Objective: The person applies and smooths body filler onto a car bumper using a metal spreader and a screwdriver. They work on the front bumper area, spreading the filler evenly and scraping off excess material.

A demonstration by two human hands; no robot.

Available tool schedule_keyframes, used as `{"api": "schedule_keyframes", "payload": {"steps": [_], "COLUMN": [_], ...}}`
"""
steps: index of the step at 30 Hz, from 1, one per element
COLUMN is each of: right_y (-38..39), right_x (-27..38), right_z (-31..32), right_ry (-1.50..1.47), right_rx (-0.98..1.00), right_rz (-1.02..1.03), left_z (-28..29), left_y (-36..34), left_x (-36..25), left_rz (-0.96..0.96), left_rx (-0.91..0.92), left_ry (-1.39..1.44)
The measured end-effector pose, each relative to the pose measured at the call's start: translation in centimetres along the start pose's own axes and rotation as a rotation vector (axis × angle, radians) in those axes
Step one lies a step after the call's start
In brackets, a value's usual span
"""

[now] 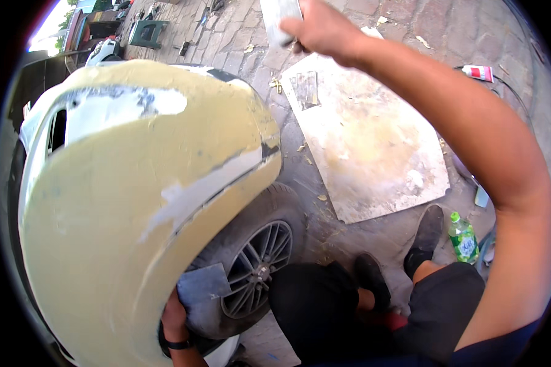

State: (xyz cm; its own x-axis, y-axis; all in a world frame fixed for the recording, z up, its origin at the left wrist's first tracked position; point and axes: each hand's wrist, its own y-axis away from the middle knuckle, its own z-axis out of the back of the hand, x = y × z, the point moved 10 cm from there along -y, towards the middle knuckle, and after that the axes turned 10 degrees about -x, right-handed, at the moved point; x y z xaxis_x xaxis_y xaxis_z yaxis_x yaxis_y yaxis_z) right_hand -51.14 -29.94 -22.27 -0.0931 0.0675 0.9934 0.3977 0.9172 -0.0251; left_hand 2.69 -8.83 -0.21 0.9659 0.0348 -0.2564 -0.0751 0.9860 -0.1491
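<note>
A car body panel (116,202), thickly coated in tan filler with pale grey and white patches, fills the left side. My left hand (174,317) is low by the wheel arch, closed on the edge of a flat grey metal spreader (203,284); part of its fingers is hidden. That spreader overlaps the tyre and the wheel (260,269) in view. Far ahead, my right hand (327,32) is stretched out above the ground, gripping a second, lighter metal spreader (281,19) with the thumb on its face.
A stained white board (373,144) lies on the brick paving, with a small metal plate (307,89) on it. To the right are a red-and-white tube (479,73), a green bottle (464,238) and a dark hose. A green stool (147,33) stands far off.
</note>
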Motion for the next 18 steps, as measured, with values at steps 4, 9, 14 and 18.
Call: {"api": "schedule_keyframes", "payload": {"steps": [4,9,14,18], "right_y": [2.3,5.2,3.5,0.9], "right_x": [-6.8,-11.6,-12.5,-11.0], "right_z": [-1.6,-5.7,-9.7,-10.7], "right_ry": [-0.133,-0.622,-0.813,-0.770], "right_rx": [0.025,-0.005,0.113,0.129], "right_rz": [-0.159,-0.384,-0.462,-0.404], "left_z": [4.7,1.8,1.2,5.5], "left_y": [-0.3,0.6,1.1,3.9], "left_x": [8.1,0.7,1.1,10.2], "left_rz": [-0.008,0.117,0.102,-0.102], "left_rx": [-0.124,0.011,0.109,0.236], "left_ry": [-0.347,-0.447,-0.611,-0.924]}}
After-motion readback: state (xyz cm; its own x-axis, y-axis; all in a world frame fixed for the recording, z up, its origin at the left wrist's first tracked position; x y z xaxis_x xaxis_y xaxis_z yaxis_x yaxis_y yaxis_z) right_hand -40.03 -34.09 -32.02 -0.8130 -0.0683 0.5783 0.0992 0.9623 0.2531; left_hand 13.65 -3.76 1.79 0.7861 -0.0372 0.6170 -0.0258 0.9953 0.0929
